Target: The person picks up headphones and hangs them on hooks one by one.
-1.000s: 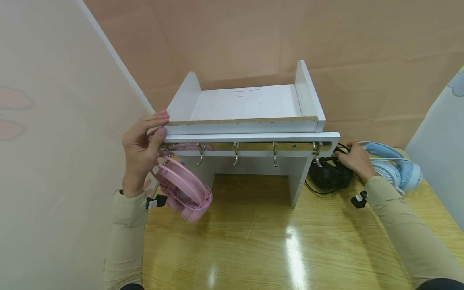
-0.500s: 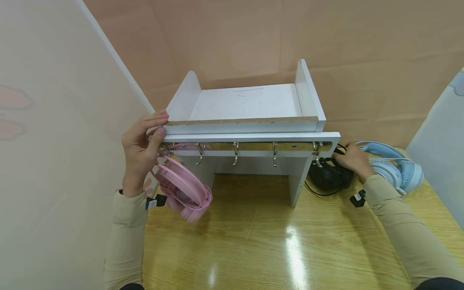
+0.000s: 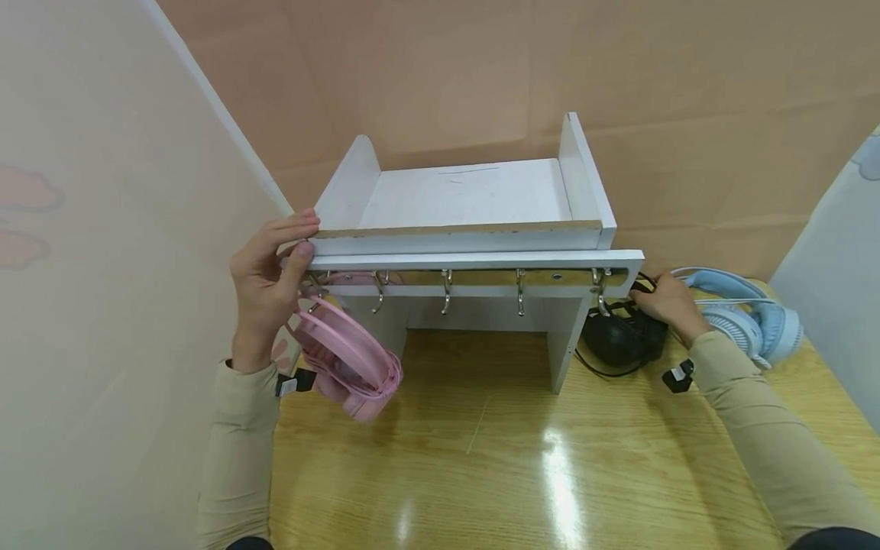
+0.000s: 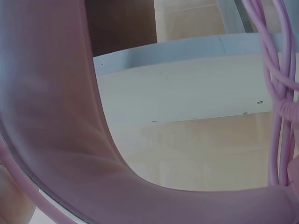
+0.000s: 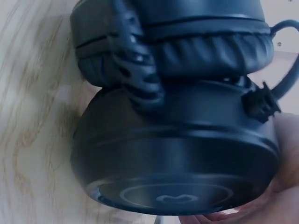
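My left hand [image 3: 264, 283] grips the left front corner of a white hook rack [image 3: 447, 243], thumb against the rail. Just below it, pink headphones [image 3: 351, 359] hang tilted from the leftmost metal hook, their cable bundled; their padded headband [image 4: 60, 121] fills much of the left wrist view. At the rack's right end, my right hand [image 3: 672, 305] holds black headphones [image 3: 622, 336] by the headband, which is partly hidden behind the fingers. The right wrist view shows their ear cups [image 5: 177, 144] close up beside the wooden tabletop, with a cable coming off one cup.
Light blue headphones [image 3: 763, 328] lie on the wooden table [image 3: 481, 473] just right of my right hand. Several metal hooks [image 3: 447, 292] line the rack's front rail. A pale panel [image 3: 137, 305] stands on the left, another [image 3: 839, 290] on the right.
My right hand has shifted slightly to the left, and the black headphones have moved a little with it. My left hand, the rack and the pink headphones keep their places.
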Motion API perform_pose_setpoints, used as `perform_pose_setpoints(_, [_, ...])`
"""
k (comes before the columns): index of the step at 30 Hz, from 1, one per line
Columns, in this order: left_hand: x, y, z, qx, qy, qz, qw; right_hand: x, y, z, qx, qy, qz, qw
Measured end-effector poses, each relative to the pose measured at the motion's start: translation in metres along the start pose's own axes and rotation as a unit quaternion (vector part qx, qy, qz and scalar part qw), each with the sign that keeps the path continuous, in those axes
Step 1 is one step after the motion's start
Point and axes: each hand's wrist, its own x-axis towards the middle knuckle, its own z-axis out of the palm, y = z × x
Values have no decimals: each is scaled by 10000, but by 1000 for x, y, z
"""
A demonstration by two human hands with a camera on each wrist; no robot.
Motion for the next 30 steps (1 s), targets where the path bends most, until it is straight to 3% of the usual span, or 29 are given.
perform_pose_setpoints(7, [0,1,0,61,-17,-33,10000,-1,1,0,18,-110,65,9999])
perform_pose_setpoints(16, [1,3,0,71,18,13,10000,-8,0,2,679,66,412,9968])
perform_pose_setpoints(19, [1,3,0,30,49,21,10000,-8,1,2,772,137,333,9964])
perform_pose_setpoints(25, [2,3,1,25,46,19,10000,-5,2,-1,357,473,13,9982])
perform_pose_setpoints(30, [2,3,2,16,21,18,10000,-7,3,-3,322,490,202,9981])
